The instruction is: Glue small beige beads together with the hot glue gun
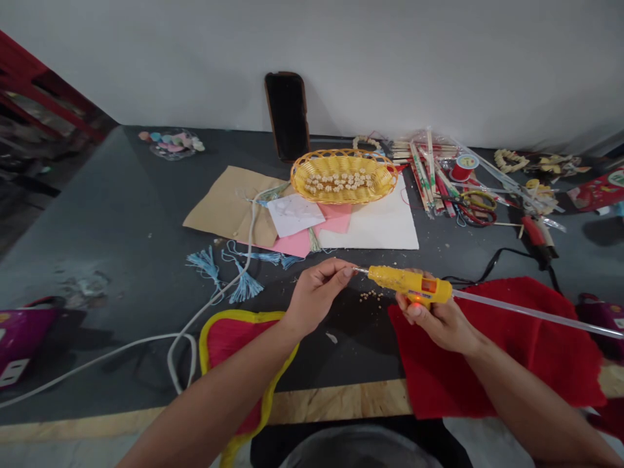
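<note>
My right hand (441, 322) is wrapped round a yellow hot glue gun (409, 283), whose small light glows orange. A long clear glue stick (531, 312) runs out of its rear to the right. The gun's metal tip points left at my left hand (319, 289), which is closed in a pinch right at the tip; what its fingertips hold is too small to make out. Several small beads (371, 296) lie on the dark table (121, 260) below the gun. Beyond my hands, a yellow woven basket (346, 166) holds small pale flower-shaped pieces (338, 182).
A phone (287, 117) leans on the wall. Brown paper (229, 201), blue tassels (246, 286) and a white cable (251, 240) lie left of centre. Scissors (475, 208) and a red thread spool (463, 168) are at the right. Red cloth (517, 351) lies under my right forearm.
</note>
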A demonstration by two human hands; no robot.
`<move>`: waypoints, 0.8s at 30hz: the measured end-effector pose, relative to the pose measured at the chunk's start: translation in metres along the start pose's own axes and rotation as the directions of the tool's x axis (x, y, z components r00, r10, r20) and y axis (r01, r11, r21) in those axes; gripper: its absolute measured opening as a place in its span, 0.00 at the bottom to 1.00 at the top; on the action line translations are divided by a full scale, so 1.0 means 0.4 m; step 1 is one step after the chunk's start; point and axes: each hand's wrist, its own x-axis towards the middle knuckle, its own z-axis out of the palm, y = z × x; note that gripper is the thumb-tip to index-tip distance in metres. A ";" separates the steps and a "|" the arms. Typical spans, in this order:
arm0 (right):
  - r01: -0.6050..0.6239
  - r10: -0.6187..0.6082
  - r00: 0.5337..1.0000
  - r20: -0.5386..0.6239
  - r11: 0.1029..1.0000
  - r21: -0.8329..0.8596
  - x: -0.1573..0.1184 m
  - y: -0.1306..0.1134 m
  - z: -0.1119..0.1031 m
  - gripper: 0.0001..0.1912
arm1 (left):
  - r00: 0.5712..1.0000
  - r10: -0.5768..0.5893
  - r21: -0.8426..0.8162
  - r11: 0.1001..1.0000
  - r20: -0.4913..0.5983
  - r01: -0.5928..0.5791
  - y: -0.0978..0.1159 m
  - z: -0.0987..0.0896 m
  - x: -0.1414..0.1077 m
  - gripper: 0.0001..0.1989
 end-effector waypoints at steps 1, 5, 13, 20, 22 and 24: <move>-0.003 0.003 1.000 0.001 1.000 0.008 0.000 0.001 0.000 0.15 | 1.000 0.007 0.013 1.000 0.004 -0.007 0.001 0.000 0.000 0.13; -0.002 0.002 1.000 -0.003 1.000 -0.007 0.000 0.003 0.000 0.15 | 1.000 0.018 0.049 0.999 0.010 -0.018 0.005 0.000 -0.001 0.13; -0.002 0.002 1.000 0.004 1.000 0.007 0.001 0.003 0.000 0.15 | 1.000 0.011 0.032 0.999 0.005 -0.011 -0.001 -0.002 0.000 0.12; -0.031 0.031 1.000 0.004 0.995 0.100 0.000 0.000 -0.001 0.16 | 1.000 0.011 0.024 1.000 -0.006 -0.011 -0.005 -0.003 0.000 0.12; -0.060 0.060 0.998 0.006 0.984 0.169 -0.004 0.005 0.001 0.17 | 1.000 0.002 0.020 1.000 -0.016 -0.001 -0.008 -0.003 0.001 0.11; -0.093 0.092 0.996 0.016 0.959 0.266 -0.008 0.008 0.003 0.17 | 1.000 -0.001 0.016 1.000 -0.028 0.002 -0.010 -0.003 0.002 0.11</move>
